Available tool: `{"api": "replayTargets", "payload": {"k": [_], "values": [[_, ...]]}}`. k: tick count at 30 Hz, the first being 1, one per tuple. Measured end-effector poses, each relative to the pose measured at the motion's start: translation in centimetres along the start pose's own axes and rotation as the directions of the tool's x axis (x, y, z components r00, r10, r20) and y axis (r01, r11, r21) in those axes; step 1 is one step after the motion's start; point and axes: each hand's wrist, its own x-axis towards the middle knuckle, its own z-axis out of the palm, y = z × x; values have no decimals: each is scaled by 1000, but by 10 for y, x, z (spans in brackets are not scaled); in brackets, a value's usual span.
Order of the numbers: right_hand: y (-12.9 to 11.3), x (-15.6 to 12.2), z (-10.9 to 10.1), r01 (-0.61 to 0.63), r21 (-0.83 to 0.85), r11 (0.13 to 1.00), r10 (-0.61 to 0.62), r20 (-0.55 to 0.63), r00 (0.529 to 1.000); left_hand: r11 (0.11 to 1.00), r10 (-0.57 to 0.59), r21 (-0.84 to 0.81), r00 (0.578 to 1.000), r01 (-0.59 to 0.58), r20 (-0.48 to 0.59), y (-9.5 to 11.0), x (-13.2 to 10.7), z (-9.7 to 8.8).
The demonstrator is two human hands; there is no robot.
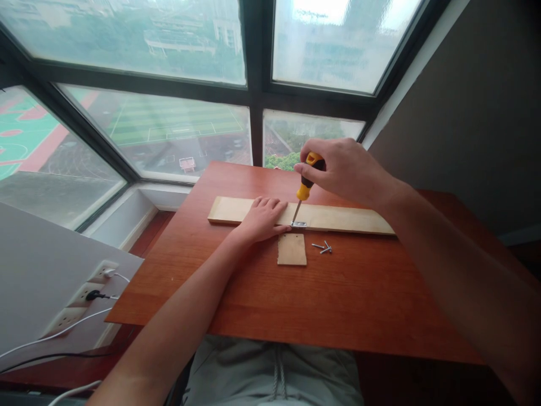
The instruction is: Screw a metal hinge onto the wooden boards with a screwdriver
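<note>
A long pale wooden board [338,217] lies across the table. My left hand [264,219] rests flat on it with fingers stretched out, its thumb beside a small metal bracket [298,224] at the board's near edge. In my right hand [338,163], closed round the handle, is a yellow and black screwdriver [303,190]. Its shaft slants down to the left, and the tip meets the left end of the bracket; a screw there is too small to make out. Just in front of the board lies a small wooden piece [291,250] with two holes near its top edge. Several loose screws [324,247] lie to its right.
The reddish-brown wooden table [253,299] stands against large windows [177,129] with dark frames. On the low wall at left are power sockets [82,294] with plugs and cables. A grey wall [473,113] rises at the right.
</note>
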Motion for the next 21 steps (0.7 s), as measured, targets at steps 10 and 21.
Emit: {"api": "replayTargets", "payload": {"k": [10, 21], "values": [[0, -2, 1, 28, 8, 1000, -28, 27, 999, 1000, 4, 11, 1000, -4, -11, 0, 0, 1], [5, -1, -1, 51, 149, 987, -63, 77, 995, 1000, 8, 7, 1000, -8, -12, 0, 0, 0]]}}
